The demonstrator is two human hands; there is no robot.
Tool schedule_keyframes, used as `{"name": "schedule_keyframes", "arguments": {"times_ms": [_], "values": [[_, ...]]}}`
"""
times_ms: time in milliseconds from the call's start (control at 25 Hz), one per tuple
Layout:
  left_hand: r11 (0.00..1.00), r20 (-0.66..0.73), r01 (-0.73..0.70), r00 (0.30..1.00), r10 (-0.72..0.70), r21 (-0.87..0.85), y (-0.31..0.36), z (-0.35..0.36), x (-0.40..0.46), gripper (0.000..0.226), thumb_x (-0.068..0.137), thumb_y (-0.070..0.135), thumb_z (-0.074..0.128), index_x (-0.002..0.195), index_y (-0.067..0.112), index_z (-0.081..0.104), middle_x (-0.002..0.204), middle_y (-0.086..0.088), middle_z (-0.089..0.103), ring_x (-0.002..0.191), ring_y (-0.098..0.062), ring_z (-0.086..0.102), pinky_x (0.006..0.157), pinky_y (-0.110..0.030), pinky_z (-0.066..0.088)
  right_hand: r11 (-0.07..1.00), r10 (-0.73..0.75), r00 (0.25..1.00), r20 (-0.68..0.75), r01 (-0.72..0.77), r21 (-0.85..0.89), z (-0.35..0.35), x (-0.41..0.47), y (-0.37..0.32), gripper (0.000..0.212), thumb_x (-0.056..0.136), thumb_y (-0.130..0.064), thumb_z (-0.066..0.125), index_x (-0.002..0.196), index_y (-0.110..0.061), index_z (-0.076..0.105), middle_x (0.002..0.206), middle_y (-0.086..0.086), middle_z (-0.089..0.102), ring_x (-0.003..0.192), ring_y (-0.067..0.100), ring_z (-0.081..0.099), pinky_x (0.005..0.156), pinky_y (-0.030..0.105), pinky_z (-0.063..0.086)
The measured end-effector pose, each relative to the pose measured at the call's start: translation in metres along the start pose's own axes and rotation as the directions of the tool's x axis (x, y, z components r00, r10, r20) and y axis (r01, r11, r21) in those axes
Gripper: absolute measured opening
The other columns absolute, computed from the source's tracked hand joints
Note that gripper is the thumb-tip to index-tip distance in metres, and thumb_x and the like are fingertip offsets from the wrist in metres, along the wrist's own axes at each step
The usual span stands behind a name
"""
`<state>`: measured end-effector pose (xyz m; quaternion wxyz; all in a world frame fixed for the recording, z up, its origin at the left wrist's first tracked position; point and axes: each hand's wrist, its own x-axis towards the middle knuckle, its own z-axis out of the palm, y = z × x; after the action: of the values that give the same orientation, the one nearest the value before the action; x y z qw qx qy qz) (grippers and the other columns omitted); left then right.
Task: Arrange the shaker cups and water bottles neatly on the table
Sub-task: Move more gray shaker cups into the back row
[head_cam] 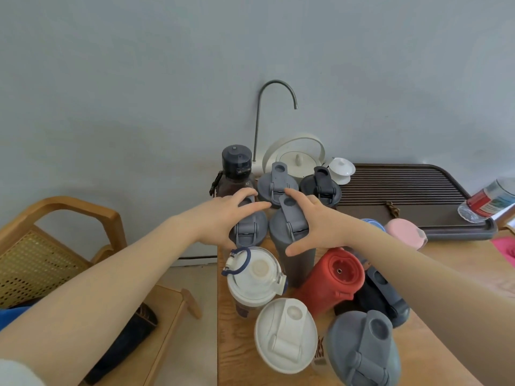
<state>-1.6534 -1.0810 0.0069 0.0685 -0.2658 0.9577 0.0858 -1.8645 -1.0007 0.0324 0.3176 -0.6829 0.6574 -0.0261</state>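
Nearest the camera, a grey plastic shaker cup with a flip-cap lid (363, 349) and a white-lidded clear shaker cup (285, 334) stand at the front edge of the light wooden tabletop (446, 263). Dark lettering shows on the clear wall between them, but it is cut off and cannot be read. Behind them stand a white-capped bottle with a blue carry loop (255, 275), a red plastic bottle (333, 282) that leans, and a dark navy bottle (383, 298) lying over beside it.

Further in, the left hand (223, 215) hovers over a grey-lidded shaker cup (248, 227), fingers (250, 207) spread. The right hand (315, 224) curls thumb and fingers round a tall grey shaker cup (291, 240).

The cups are packed close — shifting the tall one could knock its neighbours, and the leaning red bottle looks likeliest to topple or roll. The left-hand cup stands near the tabletop's edge and could be pushed off.

Farthest, a clear plastic water bottle with a red label (486, 200) lies on a dark slatted tea tray (404, 188) — its print is too small to read.
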Motion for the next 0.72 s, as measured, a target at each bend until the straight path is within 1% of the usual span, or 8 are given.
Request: {"name": "schedule_keyframes", "arguments": {"times_ms": [120,200,320,400,440,520,600,720], "values": [[0.990,-0.054,-0.016,0.998,0.009,-0.138,-0.007,0.008,-0.008,0.108,0.070,0.031,0.076,0.143,0.033,-0.003,0.154,0.004,-0.012,0.133,-0.012,0.022,0.100,-0.027,0.035,0.999,0.014,1.000,-0.009,-0.014,0.030,0.001,-0.007,-0.003,0.101,0.066,-0.042,0.078,0.139,-0.030,0.009,0.132,0.007,0.031,0.107,0.020,0.042,0.087,0.030,0.037],[0.942,-0.111,0.033,0.991,-0.074,-0.334,-0.010,0.014,-0.018,0.103,0.071,0.035,0.075,0.143,0.033,0.001,0.154,0.008,-0.009,0.129,-0.003,0.017,0.099,-0.022,0.031,1.000,0.023,0.998,-0.058,-0.023,0.016,0.003,-0.009,-0.003,0.094,0.066,-0.039,0.078,0.134,-0.024,0.016,0.127,0.008,0.036,0.099,0.019,0.044,0.080,0.028,0.036],[0.743,-0.208,0.138,0.912,-0.353,-0.655,-0.009,0.024,-0.028,0.090,0.073,0.037,0.072,0.142,0.025,0.015,0.148,0.000,0.018,0.126,-0.013,0.034,0.096,-0.024,0.032,0.999,0.032,0.990,-0.138,-0.028,0.031,0.006,-0.010,-0.001,0.089,0.067,-0.031,0.078,0.132,-0.016,0.019,0.109,0.004,0.042,0.079,0.014,0.048,0.066,0.023,0.036],[0.650,-0.203,0.184,0.858,-0.473,-0.737,-0.004,0.029,-0.025,0.089,0.072,0.034,0.074,0.141,0.022,0.019,0.144,-0.005,0.028,0.121,-0.017,0.039,0.095,-0.028,0.037,0.997,0.042,0.979,-0.200,-0.030,0.065,0.008,-0.007,-0.002,0.086,0.067,-0.029,0.077,0.130,-0.014,0.020,0.094,0.001,0.041,0.067,0.007,0.043,0.055,0.020,0.032],[0.631,-0.181,0.205,0.853,-0.490,-0.748,-0.001,0.032,-0.022,0.094,0.069,0.033,0.077,0.141,0.022,0.018,0.144,-0.006,0.029,0.123,-0.019,0.038,0.097,-0.031,0.037,0.996,0.049,0.972,-0.230,-0.031,0.081,0.008,-0.005,-0.003,0.086,0.067,-0.029,0.077,0.130,-0.014,0.020,0.091,0.001,0.042,0.066,0.008,0.043,0.054,0.020,0.031],[0.640,-0.157,0.217,0.866,-0.474,-0.738,0.005,0.035,-0.015,0.103,0.064,0.033,0.081,0.142,0.024,0.014,0.144,-0.006,0.029,0.128,-0.022,0.036,0.102,-0.035,0.036,0.994,0.054,0.957,-0.283,-0.025,0.104,0.011,0.000,-0.008,0.087,0.068,-0.030,0.077,0.131,-0.014,0.020,0.103,0.006,0.045,0.078,0.017,0.047,0.060,0.023,0.035],[0.656,-0.176,0.195,0.873,-0.455,-0.729,0.007,0.038,-0.009,0.105,0.061,0.031,0.083,0.141,0.025,0.015,0.141,-0.007,0.031,0.127,-0.023,0.038,0.102,-0.036,0.037,0.992,0.054,0.944,-0.327,-0.012,0.128,0.016,0.006,-0.014,0.087,0.069,-0.032,0.076,0.132,-0.014,0.020,0.120,0.010,0.045,0.090,0.020,0.048,0.072,0.028,0.037],[0.647,-0.208,0.211,0.836,-0.508,-0.733,0.008,0.044,-0.009,0.102,0.060,0.030,0.084,0.139,0.024,0.019,0.139,-0.007,0.033,0.124,-0.024,0.041,0.099,-0.036,0.039,0.991,0.057,0.937,-0.346,-0.010,0.134,0.019,0.015,-0.021,0.090,0.068,-0.037,0.076,0.135,-0.015,0.019,0.131,0.014,0.042,0.098,0.022,0.048,0.080,0.030,0.039]]}}
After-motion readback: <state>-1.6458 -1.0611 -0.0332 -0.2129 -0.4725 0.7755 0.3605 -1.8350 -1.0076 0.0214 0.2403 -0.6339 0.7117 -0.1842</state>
